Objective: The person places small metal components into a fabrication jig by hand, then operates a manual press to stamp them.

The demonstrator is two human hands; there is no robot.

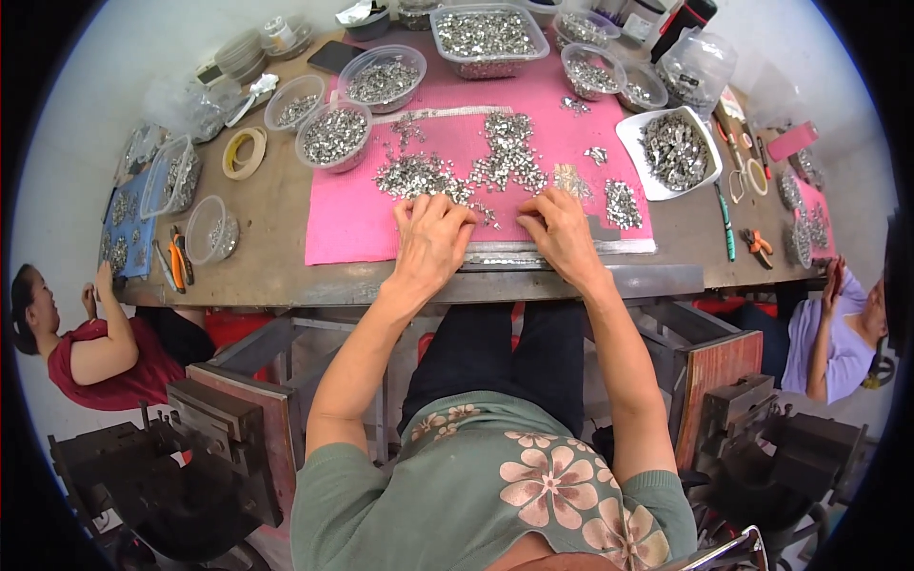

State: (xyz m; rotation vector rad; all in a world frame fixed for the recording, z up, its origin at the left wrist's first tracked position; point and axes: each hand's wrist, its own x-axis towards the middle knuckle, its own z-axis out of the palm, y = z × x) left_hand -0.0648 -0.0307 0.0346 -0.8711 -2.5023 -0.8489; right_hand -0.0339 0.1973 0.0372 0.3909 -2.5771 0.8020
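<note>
Both my hands rest at the near edge of a pink mat (333, 228) strewn with small silvery metal parts. My left hand (427, 243) lies beside a loose heap of the parts (419, 176), its fingers bent and drawn together toward the thumb. Opposite it, my right hand (564, 238) has its thumb and forefinger pinched; whatever lies between the fingertips is too small to make out. A few single metal pieces (487, 215) are scattered between the two hands. A second heap (509, 152) spreads farther up the mat, and a small patch (623, 204) sits right of my right hand.
Round tubs of metal parts (335, 135) and a large rectangular tub (486, 33) stand behind. A white dish (681, 157) is at the right, with pliers (759, 246) nearer. Masking tape (244, 154) and orange-handled pliers (178, 257) lie left. One person (119, 357) sits at each side.
</note>
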